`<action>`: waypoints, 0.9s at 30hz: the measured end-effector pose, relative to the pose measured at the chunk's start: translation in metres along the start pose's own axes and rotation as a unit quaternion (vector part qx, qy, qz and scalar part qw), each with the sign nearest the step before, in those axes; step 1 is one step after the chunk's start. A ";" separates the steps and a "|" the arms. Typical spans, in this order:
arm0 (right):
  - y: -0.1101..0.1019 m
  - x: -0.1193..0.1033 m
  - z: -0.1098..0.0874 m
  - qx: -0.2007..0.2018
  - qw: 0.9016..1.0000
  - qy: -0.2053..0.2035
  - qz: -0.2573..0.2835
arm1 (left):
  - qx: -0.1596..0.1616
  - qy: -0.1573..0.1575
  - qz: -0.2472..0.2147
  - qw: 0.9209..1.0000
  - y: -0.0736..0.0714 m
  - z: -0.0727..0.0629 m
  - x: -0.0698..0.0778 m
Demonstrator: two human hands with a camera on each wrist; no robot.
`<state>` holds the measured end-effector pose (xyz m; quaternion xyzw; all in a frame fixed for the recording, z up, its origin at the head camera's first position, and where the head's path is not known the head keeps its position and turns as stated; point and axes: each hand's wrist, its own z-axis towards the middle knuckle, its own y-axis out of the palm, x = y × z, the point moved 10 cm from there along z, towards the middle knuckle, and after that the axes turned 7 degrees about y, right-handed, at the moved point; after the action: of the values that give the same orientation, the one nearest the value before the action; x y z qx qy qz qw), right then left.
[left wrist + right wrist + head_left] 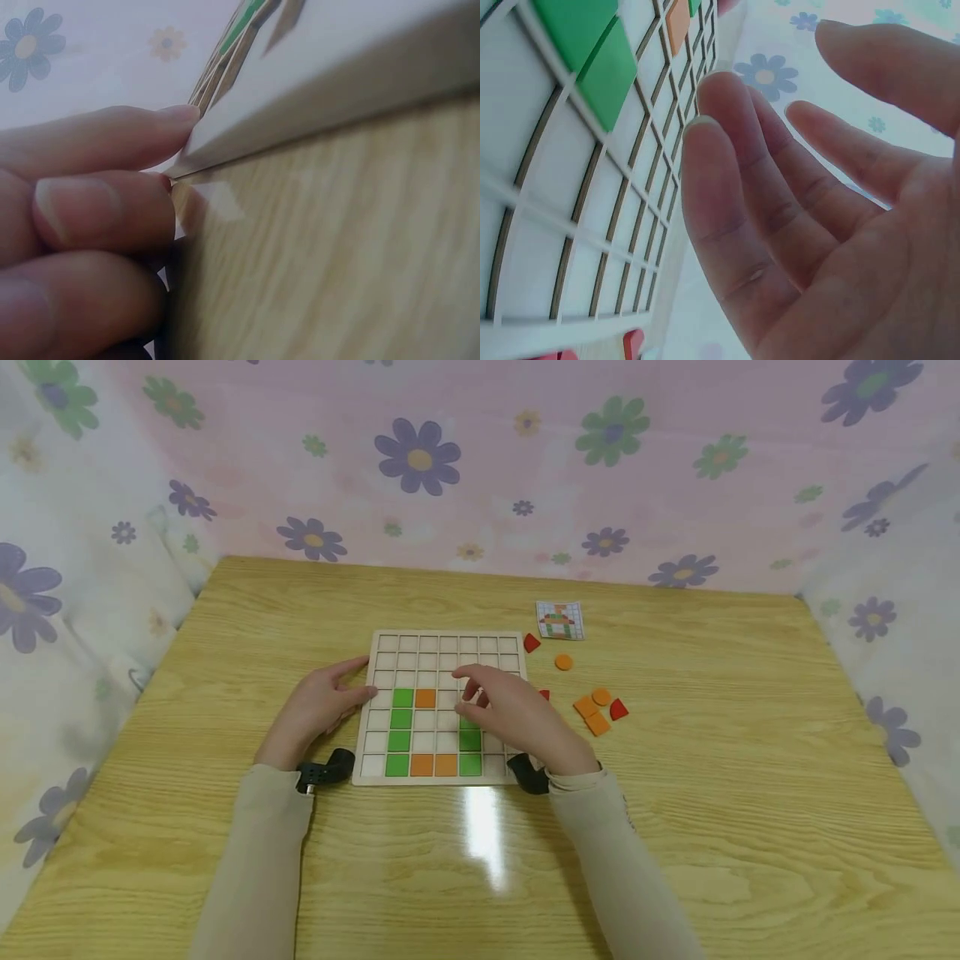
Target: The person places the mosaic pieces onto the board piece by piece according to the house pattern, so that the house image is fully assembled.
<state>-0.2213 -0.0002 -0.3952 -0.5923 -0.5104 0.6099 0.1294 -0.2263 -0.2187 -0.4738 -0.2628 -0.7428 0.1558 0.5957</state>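
A pale wooden grid board [447, 781] lies on the table, with green square tiles [400, 718] in a column on its left, more green tiles [470, 741] on the right, and orange square tiles [434, 765] between them in the bottom row. One orange tile [425, 698] sits higher up beside the left column. My left hand [318, 702] rests at the board's left edge, its fingertips [180, 116] against the side. Over the right half of the board hovers my right hand [513, 706], fingers loosely bent and thumb apart; the right wrist view shows nothing between them.
To the right lie orange squares [591, 716], orange discs [564, 662] and red quarter-round pieces [618, 709]. A small printed pattern card [559, 620] is behind them. Flowered cloth [480, 468] hangs along the table's back and sides.
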 end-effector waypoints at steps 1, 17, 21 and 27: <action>-0.001 0.001 -0.002 0.000 1.000 0.001 -0.001 | -0.001 0.001 0.000 1.000 0.000 0.000 0.000; -0.006 0.028 -0.027 -0.005 0.999 -0.005 -0.044 | 0.002 -0.005 0.002 1.000 -0.001 -0.002 0.001; -0.008 0.037 -0.032 -0.007 0.999 -0.006 -0.050 | 0.005 -0.005 0.006 1.000 -0.002 -0.002 0.001; -0.009 0.055 -0.042 -0.009 0.998 -0.015 -0.052 | 0.005 -0.008 0.006 1.000 -0.002 -0.002 0.001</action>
<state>-0.2045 0.0653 -0.4110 -0.5565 -0.5478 0.6069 0.1481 -0.2248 -0.2202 -0.4717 -0.2624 -0.7452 0.1653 0.5903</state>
